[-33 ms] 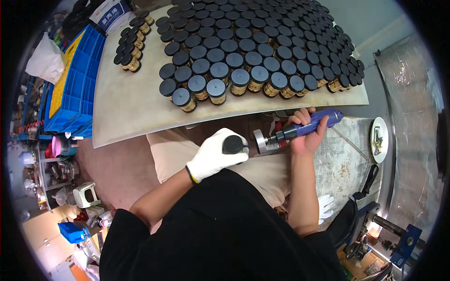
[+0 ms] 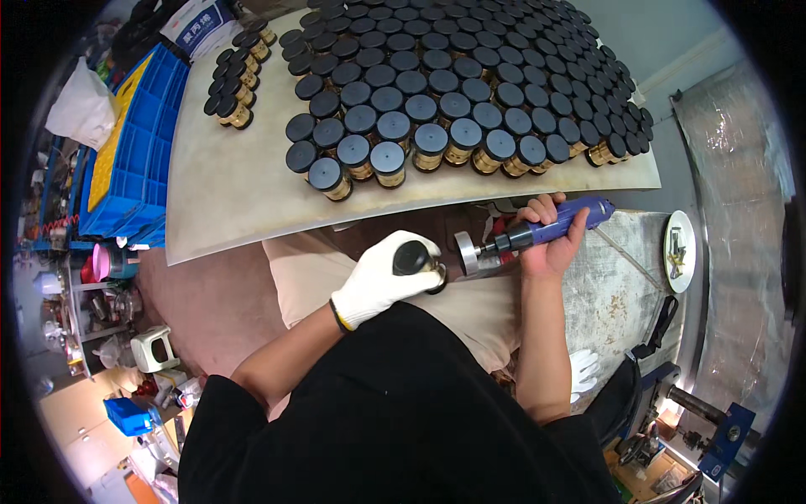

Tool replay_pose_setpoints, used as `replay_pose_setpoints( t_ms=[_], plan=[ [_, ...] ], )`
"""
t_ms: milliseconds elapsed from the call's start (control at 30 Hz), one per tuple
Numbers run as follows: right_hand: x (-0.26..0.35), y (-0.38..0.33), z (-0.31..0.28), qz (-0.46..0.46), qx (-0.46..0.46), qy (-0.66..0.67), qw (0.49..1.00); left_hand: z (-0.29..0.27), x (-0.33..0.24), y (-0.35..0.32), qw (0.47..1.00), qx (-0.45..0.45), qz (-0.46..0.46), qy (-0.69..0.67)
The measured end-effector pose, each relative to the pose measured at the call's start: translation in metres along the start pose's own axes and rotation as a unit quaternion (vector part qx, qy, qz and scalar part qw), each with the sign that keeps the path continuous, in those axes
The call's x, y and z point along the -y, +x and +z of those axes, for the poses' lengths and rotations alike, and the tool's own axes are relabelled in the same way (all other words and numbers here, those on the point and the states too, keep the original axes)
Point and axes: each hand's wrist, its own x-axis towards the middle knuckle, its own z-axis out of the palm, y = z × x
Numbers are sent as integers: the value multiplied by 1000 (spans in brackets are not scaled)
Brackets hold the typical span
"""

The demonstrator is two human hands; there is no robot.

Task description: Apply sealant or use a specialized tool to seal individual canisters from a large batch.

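My left hand [image 2: 382, 277], in a white glove, is closed around a black-capped brass fitting [image 2: 411, 258] above my lap. Its round black cap faces up and the glove hides most of its body. Bare fingers of my right hand [image 2: 550, 239] wrap around a purple power screwdriver [image 2: 579, 213]. A round metal cup head [image 2: 467, 254] on the tool's shaft points left, a small gap away from the fitting. In front of both hands, many similar black-capped brass fittings [image 2: 388, 161] stand upright in packed rows on the table [image 2: 243, 202].
A smaller group of fittings [image 2: 238, 88] stands at the table's left. Blue crates [image 2: 143, 160] are stacked beyond that side. To my right, a worn board [image 2: 604, 294] bears a white plate [image 2: 682, 244] of small metal parts and a white glove [image 2: 583, 370].
My left hand has shifted very slightly left, tilting the fitting so that more of its lower end shows. My right hand and the screwdriver look unmoved.
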Motion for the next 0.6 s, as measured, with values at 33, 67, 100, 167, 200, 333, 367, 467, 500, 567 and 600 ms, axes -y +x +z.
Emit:
replay_pose_setpoints(
  t_ms=[33,67,100,167,200,333,367,467,500,567,600],
  plan=[
    [-1,0,2,6,1,4,1000,1,1,-4,996,-5,-22,-81],
    [-2,0,3,8,0,4,1000,3,1,-7,996,-6,-22,-82],
    [-2,0,4,8,2,5,1000,8,0,-9,985,-8,-51,-166],
    [-3,-1,4,9,3,4,1000,19,1,-6,964,-24,-73,-256],
    [-4,-1,4,8,4,1,1000,20,3,-5,963,-24,-73,-257],
    [-2,-1,1,-10,16,-29,999,23,3,0,968,-31,-66,-238],
    [-2,-1,2,-11,15,-30,999,23,2,2,973,-37,-66,-218],
    [-6,0,5,-26,5,-48,999,22,12,4,977,-46,-66,-200],
    [-7,1,4,-29,-3,-63,998,21,13,5,976,-47,-66,-200],
    [-12,2,8,-25,4,-67,997,19,8,1,979,-49,-56,-189],
    [-9,0,8,-18,1,-62,998,21,8,-3,984,-53,-49,-160]
  ],
)
